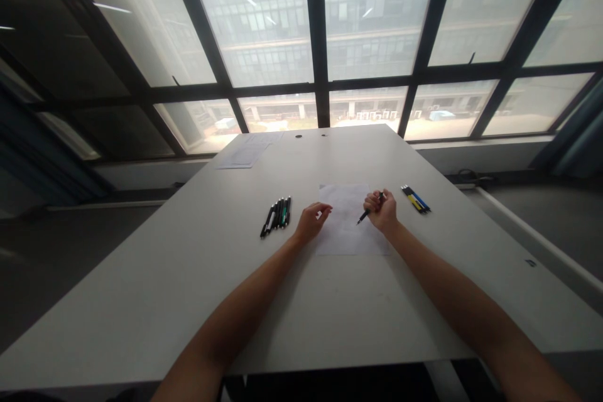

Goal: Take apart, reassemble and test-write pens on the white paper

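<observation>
Head view: a black pen (363,217) slants over white paper (346,235), the right hand (385,210) closed round it. The left hand (311,221) curls at the paper's left edge; whether its fingertips meet cannot be told. Other pens (283,213) lie on both sides.

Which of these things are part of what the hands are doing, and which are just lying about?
In use, or apparently part of it:
- black pen in the right hand
- white sheet beneath
- probably the pens beside the left hand and the yellow and blue pens

Apparently just lying about:
- papers, far left
- small dark item, right; unclear what
</observation>
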A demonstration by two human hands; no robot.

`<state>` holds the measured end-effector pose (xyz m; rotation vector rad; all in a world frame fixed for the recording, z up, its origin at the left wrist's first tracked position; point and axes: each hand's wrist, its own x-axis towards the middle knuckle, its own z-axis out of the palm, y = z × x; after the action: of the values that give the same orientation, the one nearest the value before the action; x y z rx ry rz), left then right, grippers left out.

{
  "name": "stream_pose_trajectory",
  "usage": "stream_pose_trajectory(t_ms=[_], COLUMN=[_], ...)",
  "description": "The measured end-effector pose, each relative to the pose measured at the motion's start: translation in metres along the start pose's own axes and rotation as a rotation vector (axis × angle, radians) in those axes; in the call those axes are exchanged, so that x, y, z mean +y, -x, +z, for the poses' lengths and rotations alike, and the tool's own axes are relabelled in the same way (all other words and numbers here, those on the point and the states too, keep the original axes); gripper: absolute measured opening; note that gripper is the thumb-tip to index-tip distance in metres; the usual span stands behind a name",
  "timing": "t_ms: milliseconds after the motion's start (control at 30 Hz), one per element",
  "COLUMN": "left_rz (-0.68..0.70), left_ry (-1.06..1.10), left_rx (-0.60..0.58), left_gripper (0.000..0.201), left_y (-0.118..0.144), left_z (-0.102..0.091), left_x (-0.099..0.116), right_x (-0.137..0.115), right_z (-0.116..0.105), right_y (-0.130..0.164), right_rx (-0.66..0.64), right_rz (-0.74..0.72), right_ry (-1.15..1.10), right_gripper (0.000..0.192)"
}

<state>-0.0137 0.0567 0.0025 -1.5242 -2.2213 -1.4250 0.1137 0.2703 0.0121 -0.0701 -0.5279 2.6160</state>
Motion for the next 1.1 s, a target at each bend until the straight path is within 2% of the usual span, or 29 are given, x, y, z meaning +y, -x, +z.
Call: stream_pose_trajectory(t_ms=[133, 200, 333, 433, 633, 800, 967, 1033, 1100], left_rz=[0.074, 0.138, 0.269, 0.324, 0.342, 0.335, 0.341, 0.311, 0.225], left_ry=[0.0, 0.021, 0.026, 0.041, 0.076, 0.061, 0.053, 0.062, 0.024], left_rx=[-0.05, -0.148, -0.417, -0.509, -0.451, -0.399, -0.384, -0.307, -0.182], left_gripper=[0.024, 0.031, 0.042, 0.044, 0.046, 0.044, 0.044, 0.043, 0.039], left_y=[0.002, 0.003, 0.005, 0.005, 0.005, 0.005, 0.006, 0.006, 0.005], left_z=[-0.005, -0.008, -0.012, -0.012, -0.014, -0.014, -0.009, -0.007, -0.007], left_x=[0.012, 0.022, 0.042, 0.05, 0.052, 0.047, 0.04, 0.036, 0.03], right_x=[0.005, 0.009, 0.019, 0.023, 0.022, 0.031, 0.041, 0.039, 0.035], right_z=[0.007, 0.012, 0.02, 0.023, 0.024, 0.022, 0.021, 0.018, 0.012], right_y=[0.003, 0.005, 0.008, 0.009, 0.012, 0.015, 0.013, 0.01, 0.007], right_rx=[-0.02, -0.026, -0.03, -0.031, -0.039, -0.114, -0.108, -0.067, 0.016], right_rz=[0.027, 0.038, 0.056, 0.05, 0.063, 0.108, 0.065, 0.003, -0.119], right_ry=[0.042, 0.094, 0.213, 0.235, 0.287, 0.509, 0.796, 0.822, 0.847], right_gripper=[0.028, 0.025, 0.027, 0.027, 0.025, 0.027, 0.053, 0.066, 0.072])
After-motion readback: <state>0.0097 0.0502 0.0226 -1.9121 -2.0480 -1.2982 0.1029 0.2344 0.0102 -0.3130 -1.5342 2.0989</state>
